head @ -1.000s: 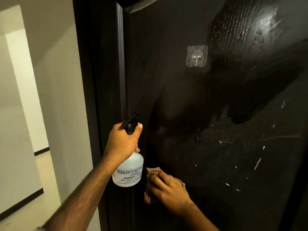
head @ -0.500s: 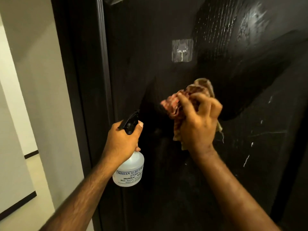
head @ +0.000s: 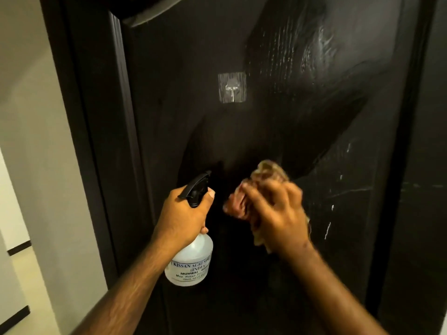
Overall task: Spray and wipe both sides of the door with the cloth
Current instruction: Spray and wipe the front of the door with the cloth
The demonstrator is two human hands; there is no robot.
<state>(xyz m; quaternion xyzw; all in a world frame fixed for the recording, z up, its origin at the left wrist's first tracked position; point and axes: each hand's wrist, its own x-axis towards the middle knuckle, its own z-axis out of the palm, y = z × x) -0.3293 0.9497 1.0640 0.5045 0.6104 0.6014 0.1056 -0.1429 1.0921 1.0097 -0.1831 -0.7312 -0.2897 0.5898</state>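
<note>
Since cloth [head: 260,182] dropped, right hand [head: 278,213] lower.

I see the door [head: 278,117] is dark wood with a rough grain, glossy where wet. The hook [head: 232,87] looks like shiny metal on clear plastic. The bottle [head: 191,259] is cloudy plastic; the cloth [head: 244,201] seems soft woven fabric, but blurred.

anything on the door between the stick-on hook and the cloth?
No. In the head view the stretch of dark door from the hook down to the cloth in the right hand is bare.
</note>
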